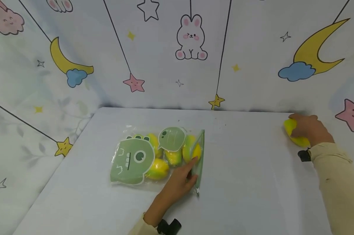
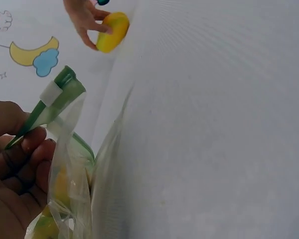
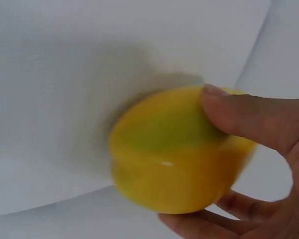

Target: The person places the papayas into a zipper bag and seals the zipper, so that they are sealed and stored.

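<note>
My right hand [image 1: 309, 129] grips a yellow mango [image 1: 300, 141] with a green patch near the far right corner of the table. In the right wrist view the thumb presses on top of the mango [image 3: 174, 154] and the fingers support it from below. A clear zip bag [image 1: 130, 163] with a green dinosaur print lies left of centre, several yellow-green mangoes [image 1: 157, 169] inside it. At the bag's right end, my left hand [image 1: 178, 182] holds the green zip edge. The left wrist view shows its fingers curled at that edge near the white slider [image 2: 51, 93], with the bag mouth parted.
The white table [image 1: 247, 182] meets a wall [image 1: 253, 42] printed with moons, stars and a bunny at its back edge. A black wrist camera [image 1: 169, 227] sits on the left wrist and another [image 1: 304, 155] on the right.
</note>
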A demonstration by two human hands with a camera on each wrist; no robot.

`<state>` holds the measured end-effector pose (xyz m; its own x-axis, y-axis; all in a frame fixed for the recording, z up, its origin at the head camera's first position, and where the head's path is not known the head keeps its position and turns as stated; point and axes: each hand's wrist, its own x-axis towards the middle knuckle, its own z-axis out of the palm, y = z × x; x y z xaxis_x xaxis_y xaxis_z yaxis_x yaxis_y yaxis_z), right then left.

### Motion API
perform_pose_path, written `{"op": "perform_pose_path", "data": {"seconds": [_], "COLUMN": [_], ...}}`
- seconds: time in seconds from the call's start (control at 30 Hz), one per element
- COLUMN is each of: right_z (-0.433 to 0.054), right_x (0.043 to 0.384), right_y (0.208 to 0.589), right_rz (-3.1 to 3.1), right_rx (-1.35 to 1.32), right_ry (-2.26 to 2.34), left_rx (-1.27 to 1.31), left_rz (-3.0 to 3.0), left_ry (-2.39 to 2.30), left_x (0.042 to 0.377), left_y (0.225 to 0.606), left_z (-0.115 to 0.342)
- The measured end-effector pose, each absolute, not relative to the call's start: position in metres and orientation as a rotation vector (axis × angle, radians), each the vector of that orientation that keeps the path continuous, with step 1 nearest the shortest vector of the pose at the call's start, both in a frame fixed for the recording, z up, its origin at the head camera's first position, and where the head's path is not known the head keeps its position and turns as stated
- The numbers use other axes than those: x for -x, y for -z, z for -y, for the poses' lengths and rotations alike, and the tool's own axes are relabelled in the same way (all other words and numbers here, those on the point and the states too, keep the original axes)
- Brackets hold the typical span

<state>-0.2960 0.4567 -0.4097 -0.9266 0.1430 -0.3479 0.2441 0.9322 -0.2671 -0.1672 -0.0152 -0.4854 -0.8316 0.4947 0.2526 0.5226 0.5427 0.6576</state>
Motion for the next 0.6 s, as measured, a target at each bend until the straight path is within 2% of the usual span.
{"op": "perform_pose_path", "data": {"seconds": [0.27, 0.6], "right_z": [-0.434, -0.376], "right_x": [0.262, 0.217], "right_y": [0.426, 0.442], "right_rz": [-3.043, -3.205], "right_rx": [-0.329, -0.189], "right_ry": [0.68, 0.846], "left_rx": [0.885, 0.919], "left_rz": [2.675, 2.607], "left_ry": [1.121, 1.126], "left_x": [0.167, 0.158], "left_y": [0.478, 0.477], "left_z": [0.019, 0.02]}}
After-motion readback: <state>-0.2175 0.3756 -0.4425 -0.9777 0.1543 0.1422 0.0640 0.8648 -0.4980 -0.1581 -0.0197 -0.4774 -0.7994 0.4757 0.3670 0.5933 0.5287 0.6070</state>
